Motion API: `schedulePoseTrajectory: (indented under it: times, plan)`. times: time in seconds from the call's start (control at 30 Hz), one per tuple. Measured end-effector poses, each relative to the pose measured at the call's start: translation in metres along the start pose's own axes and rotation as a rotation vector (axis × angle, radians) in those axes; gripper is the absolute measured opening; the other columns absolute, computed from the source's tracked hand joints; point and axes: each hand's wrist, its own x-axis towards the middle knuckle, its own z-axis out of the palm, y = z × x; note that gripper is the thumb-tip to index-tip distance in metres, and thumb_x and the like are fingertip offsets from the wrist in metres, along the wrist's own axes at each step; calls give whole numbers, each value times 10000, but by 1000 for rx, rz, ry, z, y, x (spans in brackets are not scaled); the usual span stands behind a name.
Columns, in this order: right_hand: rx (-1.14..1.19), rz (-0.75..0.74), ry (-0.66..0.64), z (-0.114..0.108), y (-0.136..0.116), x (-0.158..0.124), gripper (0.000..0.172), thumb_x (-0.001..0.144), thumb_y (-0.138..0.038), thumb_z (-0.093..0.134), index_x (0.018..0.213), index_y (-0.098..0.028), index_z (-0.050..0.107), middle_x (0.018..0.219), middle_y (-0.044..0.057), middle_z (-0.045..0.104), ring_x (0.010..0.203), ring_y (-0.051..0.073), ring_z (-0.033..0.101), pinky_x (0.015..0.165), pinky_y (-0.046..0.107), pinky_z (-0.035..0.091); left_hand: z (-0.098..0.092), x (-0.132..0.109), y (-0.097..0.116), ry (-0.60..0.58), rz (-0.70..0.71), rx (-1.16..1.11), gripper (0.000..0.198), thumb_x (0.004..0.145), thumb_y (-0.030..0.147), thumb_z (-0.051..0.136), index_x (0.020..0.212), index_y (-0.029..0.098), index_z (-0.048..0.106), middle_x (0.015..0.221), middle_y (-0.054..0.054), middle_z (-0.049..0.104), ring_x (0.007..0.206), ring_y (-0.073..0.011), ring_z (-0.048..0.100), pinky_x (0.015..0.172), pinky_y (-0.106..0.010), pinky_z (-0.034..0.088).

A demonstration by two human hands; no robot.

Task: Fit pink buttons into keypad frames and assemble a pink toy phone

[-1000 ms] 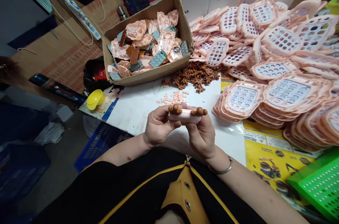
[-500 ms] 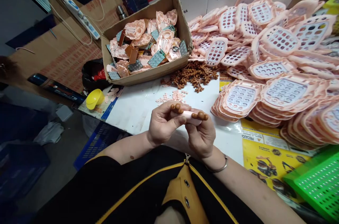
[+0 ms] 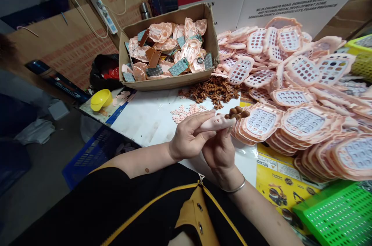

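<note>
Over the near edge of the work surface, both hands hold a pink plastic toy casing [image 3: 215, 123], seen edge-on. My left hand [image 3: 187, 137] is closed on its left end, thumb along the near side. Beneath its right end is my right hand [image 3: 220, 153], fingers bent up against it. Brown antler-like pieces [image 3: 236, 113] stick out at the casing's right end. Just beyond the hands lie small pink pieces [image 3: 186, 111] and a heap of brown antler-shaped parts [image 3: 216, 90]. The casing's underside is hidden by the hands.
A cardboard box [image 3: 171, 83] holds pink shells and circuit boards. Pink keypad faceplates [image 3: 260, 120] are stacked and heaped at right. A green perforated basket [image 3: 334, 211] stands near right, a yellow cup [image 3: 101, 99] far left. Behind is a large white carton [image 3: 232, 5].
The casing has turned, its brown pieces swinging to the right, and my left hand has shifted right along with it. My right hand has dropped lower under it. The camera view has also shifted.
</note>
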Motion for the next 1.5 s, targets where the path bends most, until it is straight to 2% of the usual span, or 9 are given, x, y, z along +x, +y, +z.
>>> schedulePoseTrajectory:
  times: [0.13,0.27,0.37,0.63,0.83,1.07,1.2,1.3,1.5]
  plan:
    - [35,53,-23,-3,-3,2,402,892,-645,528,1178,-398,666,1258,-15,693,1192,170,631,1122,417,456,1,11,4,-49,59,46,401,877,294,653,1267,207,624,1225,-104,720,1130,-208,683,1037,-387,488]
    - [15,148,-52,1,-6,6,526,897,-696,459,1248,-348,639,1271,29,685,1211,194,625,1135,448,447,-9,26,10,-155,108,290,463,873,437,644,1203,111,641,1155,-165,735,1066,-282,696,1010,-471,458]
    - [-11,127,-34,2,-3,6,554,861,-682,545,1292,-339,603,1294,41,673,1216,203,622,1133,461,445,-13,32,14,-202,102,412,478,891,477,606,1175,95,650,1120,-163,747,994,-286,715,943,-448,470]
    - [-67,96,-50,3,0,7,509,916,-657,466,1235,-293,622,1268,51,674,1250,192,599,1124,424,460,-4,35,16,-132,146,573,343,929,424,543,1074,145,680,961,-105,776,840,-223,715,828,-354,486]
    - [3,117,-44,3,-1,1,418,963,-603,415,1225,-339,606,1270,-1,664,1303,141,546,1133,378,455,3,33,13,-158,203,558,295,938,375,527,999,134,686,825,-93,759,742,-200,699,874,-345,504]
    - [8,149,-14,-3,5,9,478,932,-631,465,1251,-306,610,1293,26,662,1297,160,558,1147,399,432,9,34,-3,-189,87,469,372,947,433,502,1084,134,674,928,-124,767,818,-225,705,872,-384,491]
    - [107,200,57,-8,3,17,506,844,-664,591,1196,-306,653,1296,9,671,1295,153,563,1187,377,376,8,23,-7,-214,26,338,527,913,515,549,1258,119,593,1232,-178,699,1130,-298,660,1061,-516,394]
    - [180,227,92,-5,-3,17,457,850,-629,612,1188,-324,660,1294,-11,676,1302,152,560,1191,395,373,6,12,-6,-176,34,402,616,886,539,581,1326,111,545,1351,-209,623,1287,-306,568,1144,-530,307]
    - [223,250,119,2,-8,13,369,903,-571,577,1134,-305,688,1288,-15,683,1339,131,527,1206,360,351,-2,6,-6,-189,-22,511,600,906,610,505,1287,159,612,1353,-162,634,1261,-300,576,1152,-568,276]
